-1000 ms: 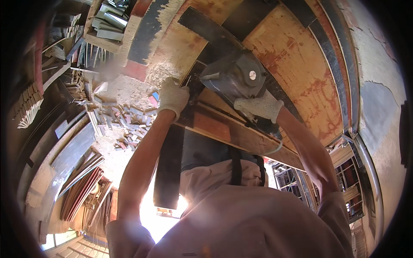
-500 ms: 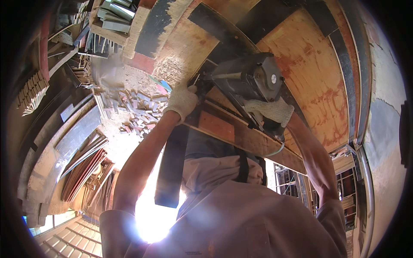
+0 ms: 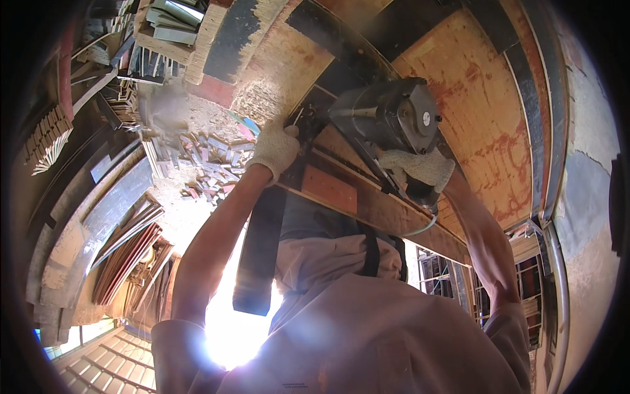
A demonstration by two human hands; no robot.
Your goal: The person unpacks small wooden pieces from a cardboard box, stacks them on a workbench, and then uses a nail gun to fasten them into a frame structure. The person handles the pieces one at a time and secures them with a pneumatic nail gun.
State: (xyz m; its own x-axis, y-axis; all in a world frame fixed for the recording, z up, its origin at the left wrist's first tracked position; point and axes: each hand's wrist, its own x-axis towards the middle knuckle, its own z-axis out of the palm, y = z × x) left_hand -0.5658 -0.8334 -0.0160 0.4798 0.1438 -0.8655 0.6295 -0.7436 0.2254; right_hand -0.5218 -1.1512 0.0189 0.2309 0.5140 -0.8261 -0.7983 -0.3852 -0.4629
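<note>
My right hand (image 3: 423,171), in a white knitted glove, is wrapped round the handle of a black nail gun (image 3: 384,118). The tool's nose points left, close to my other hand, over the crossing of the boards. My left hand (image 3: 275,151), gloved too, is closed on a long black-faced wooden strip (image 3: 259,249), its thumb on top. The strip runs toward me past the near edge of the bench, its lower end hanging free. Under the nail gun lies a lengthwise wooden board (image 3: 387,215). Where the nose meets the wood is hard to make out.
A pale hose (image 3: 423,228) curves below the nail gun. Plywood panels (image 3: 469,111) with black strips spread beyond it. Many small wood offcuts (image 3: 213,161) litter the floor at left, near stacked boards (image 3: 131,262). A wall (image 3: 587,164) with a pipe (image 3: 560,289) stands at right.
The nail gun and my right hand have shifted slightly to the right. My left hand and the black strip have moved a little to the left. Both grips are kept.
</note>
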